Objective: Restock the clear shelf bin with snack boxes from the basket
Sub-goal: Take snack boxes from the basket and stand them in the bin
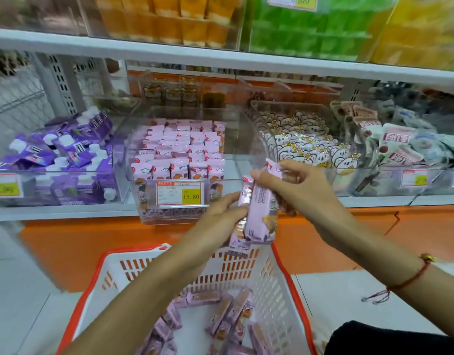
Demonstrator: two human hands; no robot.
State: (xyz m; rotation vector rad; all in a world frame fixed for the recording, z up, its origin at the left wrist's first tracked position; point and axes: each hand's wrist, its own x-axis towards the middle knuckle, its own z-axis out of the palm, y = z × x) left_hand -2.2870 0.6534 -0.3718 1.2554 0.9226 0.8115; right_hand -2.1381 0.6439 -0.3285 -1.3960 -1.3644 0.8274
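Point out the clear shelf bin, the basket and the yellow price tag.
clear shelf bin (133, 160): head view, bare left wall.
basket (287, 267): head view, red right rim.
yellow price tag (191, 196): head view, printed yellow patch.

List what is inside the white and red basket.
The basket holds loose pink snack boxes lying scattered on its floor. The left forearm covers part of the floor, so the count is unclear.

- Both forearms bare, no sleeves showing.
- Right wrist wears a thin red cord bracelet (410, 279) with a gold bead and dangling knotted ends.
- Dark garment (389, 339) at lower right.
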